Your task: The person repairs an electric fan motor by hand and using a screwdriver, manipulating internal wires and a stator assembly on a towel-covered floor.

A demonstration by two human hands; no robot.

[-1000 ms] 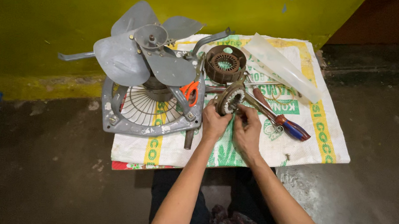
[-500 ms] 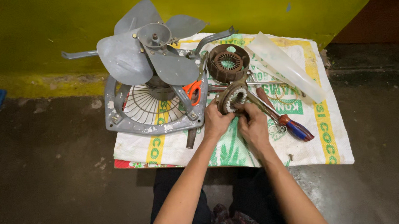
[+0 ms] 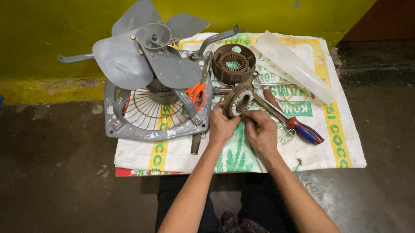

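1. Evidently well into a teardown: fan blade assembly (image 3: 150, 48) already lifted clear and resting on the grey square frame (image 3: 118, 129) with its wire guard (image 3: 144, 111); round motor housing (image 3: 233, 63) set apart on the woven sack (image 3: 337, 131) spread over the floor.
2. Left to do, judging by the spread: finishing with the stator ring (image 3: 238, 101), then dealing with the loose parts.
3. Held up just above the sack between both hands, right in front of the housing.
4. Stood on edge, bore axis roughly level and facing up-left toward the frame, white windings showing inside.
5. Left hand (image 3: 222, 127) closed around the ring's lower rim; right hand (image 3: 262, 131) pinched at its right edge, fingers (image 3: 250, 115) closed on something too small to tell.
6. Nearby: orange-handled scissors (image 3: 195, 91), red-and-blue screwdriver (image 3: 305, 132), clear plastic sheet (image 3: 293, 64).
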